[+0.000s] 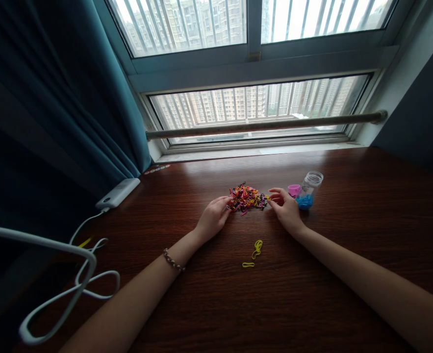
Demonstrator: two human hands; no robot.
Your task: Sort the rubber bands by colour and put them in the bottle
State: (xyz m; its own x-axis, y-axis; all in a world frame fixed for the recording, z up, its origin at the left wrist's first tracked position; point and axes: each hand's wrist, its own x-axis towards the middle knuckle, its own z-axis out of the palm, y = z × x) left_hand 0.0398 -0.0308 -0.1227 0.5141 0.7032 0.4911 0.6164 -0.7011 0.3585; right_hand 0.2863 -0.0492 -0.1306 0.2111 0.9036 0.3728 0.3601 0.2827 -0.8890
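A heap of small multicoloured rubber bands (246, 197) lies on the table between my hands. My left hand (213, 218) rests at the heap's left edge, fingertips touching it and thumb a little apart from the fingers. At the right edge, my right hand (287, 210) pinches what looks like a yellow rubber band (268, 198), partly hidden by the fingertips. Nearer to me lie a few loose yellow rubber bands (258, 246), one of them apart from the others. Just beyond my right hand, a clear jar (313, 181) stands with blue rubber bands (305, 202) in its bottom.
A pink cup-like piece (294, 190) sits beside the jar, partly behind my right hand. On the left of the brown table (201, 304) are a white power strip (118, 193) and a looped white cable (87, 260). A barred window and blue curtain (120, 113) border the table.
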